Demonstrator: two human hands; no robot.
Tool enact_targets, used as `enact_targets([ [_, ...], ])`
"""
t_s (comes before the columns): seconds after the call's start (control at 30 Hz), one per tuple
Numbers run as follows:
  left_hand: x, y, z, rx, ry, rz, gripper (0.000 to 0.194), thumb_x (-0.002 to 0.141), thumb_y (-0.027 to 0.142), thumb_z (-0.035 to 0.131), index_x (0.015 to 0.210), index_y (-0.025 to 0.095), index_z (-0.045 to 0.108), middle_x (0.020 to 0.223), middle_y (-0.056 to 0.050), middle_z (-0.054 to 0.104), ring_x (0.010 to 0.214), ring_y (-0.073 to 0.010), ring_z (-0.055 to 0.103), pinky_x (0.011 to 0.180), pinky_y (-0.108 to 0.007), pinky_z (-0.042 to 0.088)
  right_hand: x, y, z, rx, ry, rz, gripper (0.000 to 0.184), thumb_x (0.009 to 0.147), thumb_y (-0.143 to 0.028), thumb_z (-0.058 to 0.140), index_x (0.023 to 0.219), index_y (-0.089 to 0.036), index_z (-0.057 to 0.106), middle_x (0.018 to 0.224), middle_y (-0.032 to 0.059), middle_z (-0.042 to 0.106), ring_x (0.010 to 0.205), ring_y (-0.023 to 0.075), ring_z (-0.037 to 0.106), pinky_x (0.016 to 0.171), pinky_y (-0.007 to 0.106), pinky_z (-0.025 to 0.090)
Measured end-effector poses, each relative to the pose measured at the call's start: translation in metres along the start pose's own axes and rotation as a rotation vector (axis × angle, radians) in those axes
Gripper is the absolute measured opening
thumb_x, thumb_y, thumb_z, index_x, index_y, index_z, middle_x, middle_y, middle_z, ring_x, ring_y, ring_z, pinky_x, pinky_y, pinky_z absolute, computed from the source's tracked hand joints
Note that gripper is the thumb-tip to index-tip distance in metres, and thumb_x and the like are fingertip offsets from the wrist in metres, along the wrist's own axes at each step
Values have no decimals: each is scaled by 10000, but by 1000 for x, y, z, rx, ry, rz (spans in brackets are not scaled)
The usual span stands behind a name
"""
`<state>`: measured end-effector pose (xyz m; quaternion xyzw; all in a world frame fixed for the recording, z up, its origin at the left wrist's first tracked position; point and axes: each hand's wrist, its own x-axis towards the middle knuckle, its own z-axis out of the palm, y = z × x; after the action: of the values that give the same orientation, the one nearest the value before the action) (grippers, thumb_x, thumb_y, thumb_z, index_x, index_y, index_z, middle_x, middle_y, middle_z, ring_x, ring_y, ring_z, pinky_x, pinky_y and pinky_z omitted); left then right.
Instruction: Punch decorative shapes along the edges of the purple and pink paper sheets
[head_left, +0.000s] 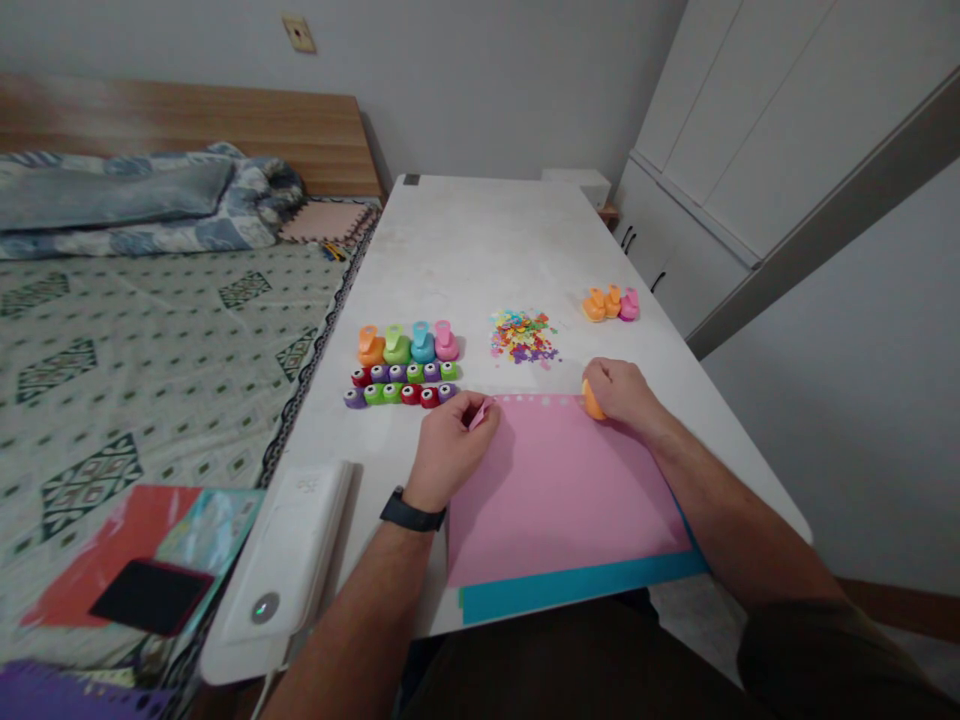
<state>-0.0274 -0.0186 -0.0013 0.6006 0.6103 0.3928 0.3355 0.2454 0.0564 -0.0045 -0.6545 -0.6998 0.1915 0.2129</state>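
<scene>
A pink sheet of paper (562,490) lies on the table in front of me, over blue paper (577,588). Small holes run along its far edge. My left hand (457,440) pinches the sheet's far left corner, which is bent up between thumb and fingers. At the far right part of that edge, my right hand (622,390) is closed around an orange craft punch (592,402), mostly covered by the fingers. Beyond the sheet is a pile of colourful paper cut-outs (525,337).
Several larger craft punches (409,345) and rows of small punches (401,385) stand left. Three more punches (611,304) sit far right. A white device (289,550) with a cable lies at the table's left edge. Beside the table is a bed (172,380) with a phone (150,597).
</scene>
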Motion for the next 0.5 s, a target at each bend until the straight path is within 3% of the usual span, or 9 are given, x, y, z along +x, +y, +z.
enact_targets([
  [0.3, 1, -4, 1, 8, -10, 17, 239, 865, 396, 604, 845, 175, 690, 748, -6, 679, 671, -143, 576, 633, -247, 420, 0, 1, 0, 148, -17, -14, 400, 915, -405, 393, 746, -196, 689, 708, 6, 648, 701, 183, 545, 624, 287, 354],
  [0.5, 1, -3, 1, 1, -22, 14, 239, 863, 394, 601, 847, 174, 694, 745, -5, 676, 668, -144, 567, 622, -246, 411, 5, 9, -4, 312, 213, 137, 510, 929, -581, 384, 809, -202, 704, 769, 22, 677, 723, 195, 567, 672, 297, 407],
])
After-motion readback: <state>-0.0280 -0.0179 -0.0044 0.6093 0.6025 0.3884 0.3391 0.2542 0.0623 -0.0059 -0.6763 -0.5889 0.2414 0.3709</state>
